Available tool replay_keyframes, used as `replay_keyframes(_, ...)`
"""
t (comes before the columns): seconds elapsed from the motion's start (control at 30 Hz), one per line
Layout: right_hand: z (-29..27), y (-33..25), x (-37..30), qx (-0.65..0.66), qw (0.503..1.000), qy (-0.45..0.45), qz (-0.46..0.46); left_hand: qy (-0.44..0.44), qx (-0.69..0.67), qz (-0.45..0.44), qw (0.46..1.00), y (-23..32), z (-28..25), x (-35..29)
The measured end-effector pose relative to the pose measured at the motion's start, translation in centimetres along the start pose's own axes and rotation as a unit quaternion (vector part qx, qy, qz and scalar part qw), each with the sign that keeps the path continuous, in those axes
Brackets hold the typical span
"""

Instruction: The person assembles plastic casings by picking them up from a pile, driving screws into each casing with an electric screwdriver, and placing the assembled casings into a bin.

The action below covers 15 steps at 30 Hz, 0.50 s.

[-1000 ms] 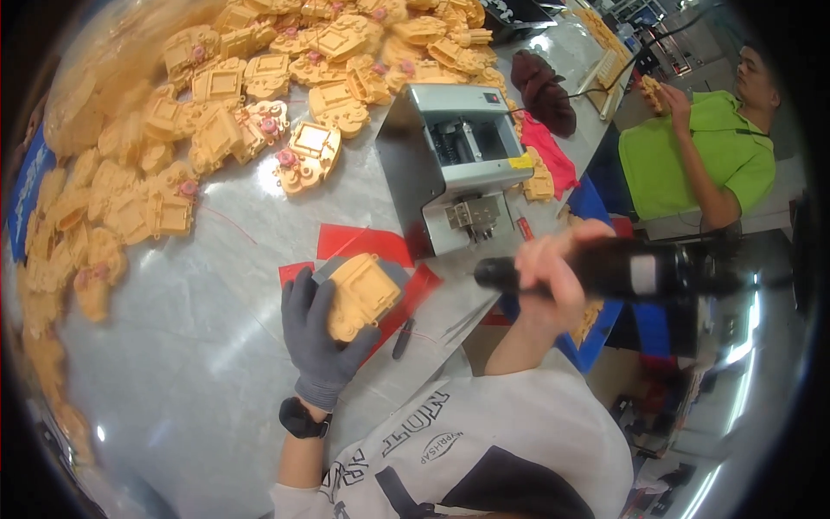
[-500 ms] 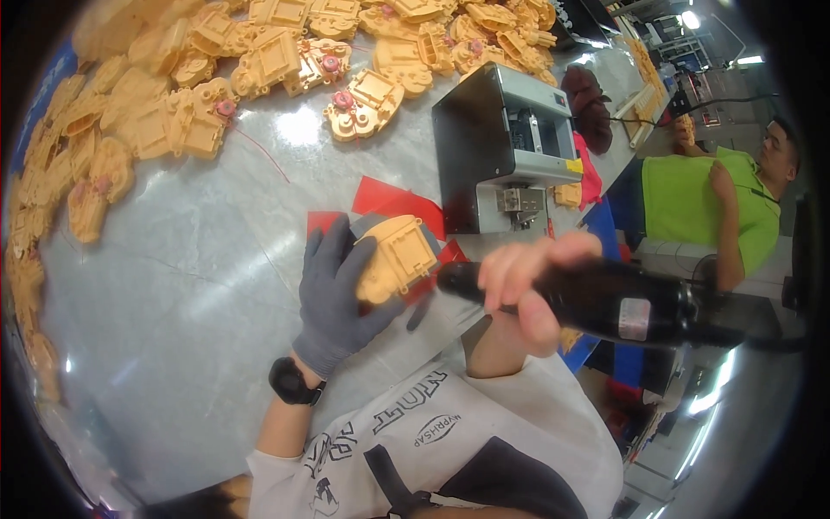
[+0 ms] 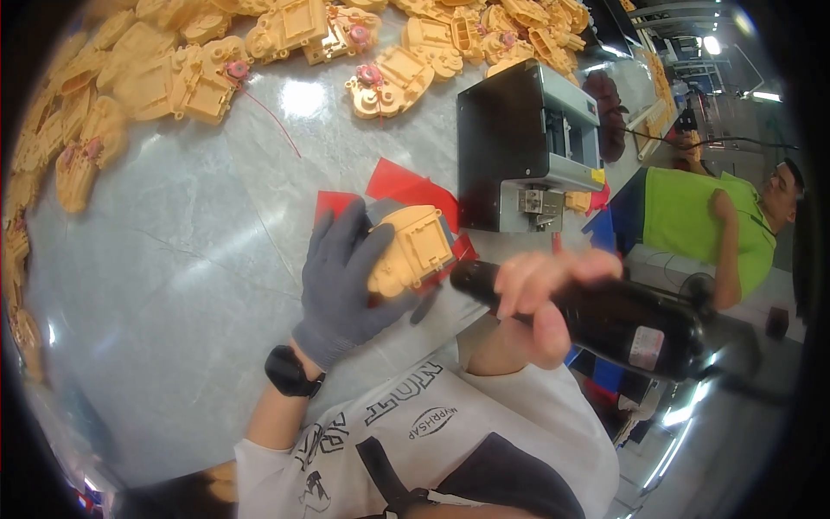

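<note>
My left hand (image 3: 346, 290), in a dark grey glove, is closed round a yellow plastic housing (image 3: 413, 251) with a raised rectangular frame on its face. Beneath the housing is a dark grey block-like piece, mostly hidden, above red sheets (image 3: 406, 186) on the table. My bare right hand (image 3: 553, 298) wraps round a black powered screwdriver (image 3: 635, 324), held level. Its narrow black end points left toward the housing, close to its right edge; whether the tip touches cannot be made out.
Yellow housings (image 3: 285, 26) are heaped along the far and left sides of the grey table (image 3: 190, 285), some with red round parts and thin wires. A black and grey machine (image 3: 527, 147) stands right of my hands. Beyond it, a person in a green shirt (image 3: 692, 212) works.
The view has shifted a little, so the table things sit differently in it. My hands keep nearly the same hold; the screwdriver's back end has tilted slightly lower.
</note>
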State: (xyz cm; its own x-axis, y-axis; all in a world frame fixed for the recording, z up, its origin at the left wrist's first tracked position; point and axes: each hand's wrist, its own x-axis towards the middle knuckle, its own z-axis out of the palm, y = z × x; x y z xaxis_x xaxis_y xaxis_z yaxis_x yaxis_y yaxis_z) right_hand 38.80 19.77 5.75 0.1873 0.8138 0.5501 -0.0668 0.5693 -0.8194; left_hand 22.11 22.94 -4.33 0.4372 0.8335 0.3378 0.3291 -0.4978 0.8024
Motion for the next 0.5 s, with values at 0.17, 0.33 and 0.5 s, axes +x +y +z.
replay_keyframes(0.17, 0.46, 0.43, 0.05, -0.003, 1.000, 0.024, 0.015, 0.004, -0.007, 0.000, 1.000, -0.31, 0.29, -0.02)
replay_keyframes(0.33, 0.54, 0.72, 0.23, -0.010, 0.999, -0.005, 0.031, 0.002, -0.005, 0.000, 1.000, -0.50, 0.14, 0.07)
replay_keyframes(0.5, 0.03, 1.01, 0.52, -0.002, 0.999, -0.039, 0.033, -0.013, -0.007, -0.013, 1.000, -0.47, -0.05, 0.24)
